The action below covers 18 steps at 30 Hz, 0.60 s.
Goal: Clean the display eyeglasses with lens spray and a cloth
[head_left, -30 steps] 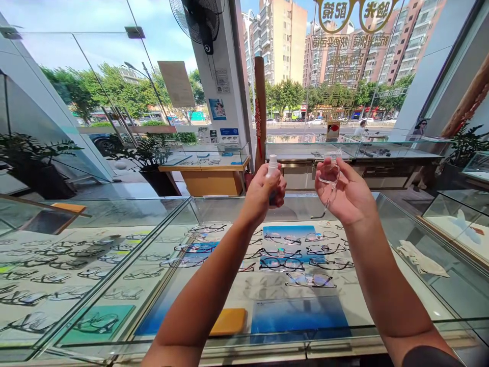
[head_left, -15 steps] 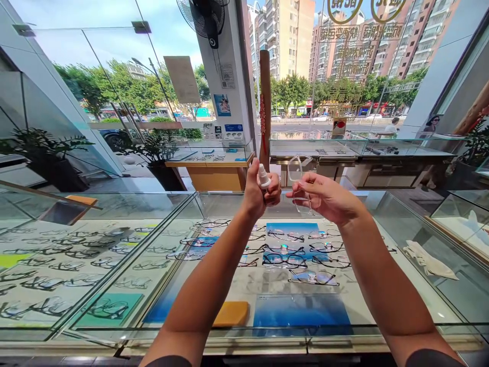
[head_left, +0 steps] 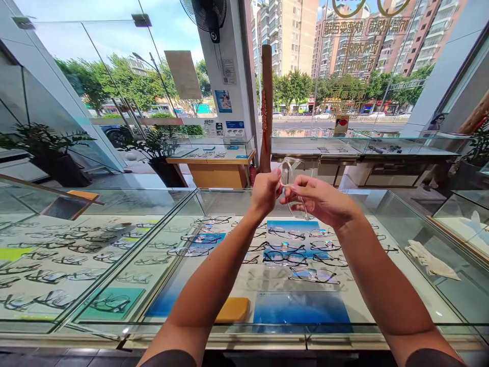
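Note:
A pair of clear-framed glasses (head_left: 292,164) is upright on its side above the glass counter, one lens over the other. My right hand (head_left: 319,199) pinches it near the middle, thumb and fingers closed on the frame. Right beside the upper lens is my left hand (head_left: 266,191), curled closed with its back toward me. The small white nozzle-topped bottle seen in that hand earlier is now hidden behind the fingers. Whether the left hand touches the glasses I cannot tell.
Under the glass counter (head_left: 229,326) lie several rows of glasses (head_left: 284,257), blue sheets (head_left: 301,311) and a yellow-orange case (head_left: 232,309). A pale cloth (head_left: 431,260) lies at the right. A mirror (head_left: 63,205) stands at the left. More display cases stand by the windows.
My left hand has moved right to the glasses and turned, so the white bottle no longer shows. The glasses have tilted and shifted slightly left in my right hand.

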Motion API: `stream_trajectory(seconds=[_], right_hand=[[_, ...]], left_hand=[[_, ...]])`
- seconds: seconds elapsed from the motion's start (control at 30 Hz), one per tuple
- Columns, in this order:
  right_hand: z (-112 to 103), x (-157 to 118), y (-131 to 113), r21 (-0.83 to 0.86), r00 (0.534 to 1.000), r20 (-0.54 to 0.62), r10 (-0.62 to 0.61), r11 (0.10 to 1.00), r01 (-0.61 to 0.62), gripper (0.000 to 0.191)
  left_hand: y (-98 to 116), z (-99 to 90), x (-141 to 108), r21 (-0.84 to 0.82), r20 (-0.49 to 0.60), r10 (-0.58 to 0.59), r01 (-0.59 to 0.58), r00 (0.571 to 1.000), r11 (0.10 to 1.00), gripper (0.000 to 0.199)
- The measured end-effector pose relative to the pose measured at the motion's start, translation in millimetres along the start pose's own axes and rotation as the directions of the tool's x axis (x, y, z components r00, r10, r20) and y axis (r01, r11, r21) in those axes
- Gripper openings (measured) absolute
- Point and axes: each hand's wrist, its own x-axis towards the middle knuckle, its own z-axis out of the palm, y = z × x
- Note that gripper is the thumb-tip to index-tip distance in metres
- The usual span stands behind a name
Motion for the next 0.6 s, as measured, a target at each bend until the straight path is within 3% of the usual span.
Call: stream_trajectory(seconds=[0.17, 0.3, 0.4, 0.6], right_hand=[[-6, 2, -2, 0.006, 0.997, -0.07, -0.036, 0.999, 0.037, 0.038], [-9, 2, -6, -0.005, 0.963, -0.181, -0.199, 0.98, 0.201, 0.036], [-9, 2, -6, -0.026, 0.95, -0.198, -0.24, 0.97, 0.24, 0.036], [-8, 3, -5, 0.018, 0.955, -0.185, -0.232, 0.971, 0.24, 0.032]], left_hand=[[2, -4.5, -1, 0.049, 0.061, 0.014, -0.017, 0.998, 0.999, 0.081], [-2, -3.8, -5, 0.147, 0.223, -0.01, -0.024, 0.975, 0.989, 0.08], [-7, 0.3, -8, 0.189, 0.315, 0.012, -0.075, 0.949, 0.979, 0.077], [-7, 5.3, -9, 0.112, 0.325, -0.026, -0.012, 0.945, 0.994, 0.077]])
